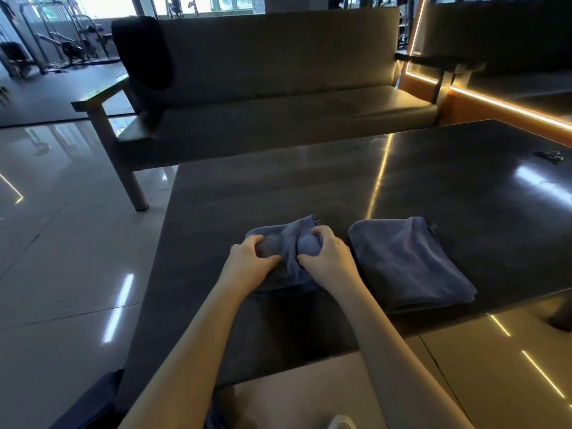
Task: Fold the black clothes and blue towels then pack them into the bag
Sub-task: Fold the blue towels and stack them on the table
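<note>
Meanwhile left hand [250, 258] and right hand [328, 254] clamp the bunched towel [288, 243] — folded towel [405, 261] just beside.

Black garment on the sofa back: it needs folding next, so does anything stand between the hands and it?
No object visibly blocks it. The left hand and right hand grip a blue towel on the table; past that lie only table surface and the sofa seat below the black garment.

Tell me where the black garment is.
In the head view's upper left, the black garment hangs over the backrest at the left end of the sofa, beyond the table.
</note>
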### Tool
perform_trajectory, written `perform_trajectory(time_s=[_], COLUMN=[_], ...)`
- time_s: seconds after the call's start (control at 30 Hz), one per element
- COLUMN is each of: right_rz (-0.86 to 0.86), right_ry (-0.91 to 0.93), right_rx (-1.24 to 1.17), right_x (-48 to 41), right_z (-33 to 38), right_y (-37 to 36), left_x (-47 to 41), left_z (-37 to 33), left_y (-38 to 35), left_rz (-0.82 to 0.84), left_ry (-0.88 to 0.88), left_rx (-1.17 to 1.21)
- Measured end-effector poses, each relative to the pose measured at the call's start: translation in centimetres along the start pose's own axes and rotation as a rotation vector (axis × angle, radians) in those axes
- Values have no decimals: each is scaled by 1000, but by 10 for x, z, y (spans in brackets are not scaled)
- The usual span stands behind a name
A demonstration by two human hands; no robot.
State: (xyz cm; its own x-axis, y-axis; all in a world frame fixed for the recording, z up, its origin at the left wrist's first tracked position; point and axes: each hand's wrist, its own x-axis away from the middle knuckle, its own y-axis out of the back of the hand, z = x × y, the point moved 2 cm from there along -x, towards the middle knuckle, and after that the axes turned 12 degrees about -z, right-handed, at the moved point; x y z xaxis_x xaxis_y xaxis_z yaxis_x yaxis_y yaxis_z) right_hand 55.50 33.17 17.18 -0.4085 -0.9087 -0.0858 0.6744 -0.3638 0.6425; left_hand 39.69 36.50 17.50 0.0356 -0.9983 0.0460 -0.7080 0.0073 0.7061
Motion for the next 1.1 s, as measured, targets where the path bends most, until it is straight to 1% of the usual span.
perform_trajectory(time_s=[0.07, 0.17, 0.27, 0.37, 0.5, 0.63, 0.77, 0.9, 0.97, 1.03, 1.07, 1.1], right_rz=[-41, -139, -250, -295, -310, -329, -350, -330, -303, -278, -265, -259], right_ry=[12, 33, 37, 8, -30, -63, -51, -67, -86, -106, -105, -104], right_rx=[-84, -219, -276, -263, -185, -154, -116, -50, 53, 139, 141, 121], right_x=[2, 7, 12, 14, 13, 6, -4, -7, -3, 0, 1, 2], right_z=[0, -3, -10, -27, -59, -82, -101, -119, -126, -130, -133, -135], right_y=[6, 24, 52, 78, 107, 132, 147, 145, 139, 134, 133, 131], left_x=[8, 23, 36, 48, 64, 74, 74, 73, 70, 66, 64, 60], left_z=[-3, -15, -38, -66, -100, -124, -140, -136, -131, -131, -132, -132], left_y=[4, 9, 5, -11, -38, -60, -76, -96, -103, -106, -109, -111], left_rz=[-37, -78, -101, -71, 17, 74, 124, 166, 108, 32, 42, 86], left_ry=[1, -57, -112, -152, -178, -191, -217, -224, -255, -410, -495, -539], left_rx=[96, 210, 290, 289, 258, 247, 238, 100, -19, -196, -278, -321])
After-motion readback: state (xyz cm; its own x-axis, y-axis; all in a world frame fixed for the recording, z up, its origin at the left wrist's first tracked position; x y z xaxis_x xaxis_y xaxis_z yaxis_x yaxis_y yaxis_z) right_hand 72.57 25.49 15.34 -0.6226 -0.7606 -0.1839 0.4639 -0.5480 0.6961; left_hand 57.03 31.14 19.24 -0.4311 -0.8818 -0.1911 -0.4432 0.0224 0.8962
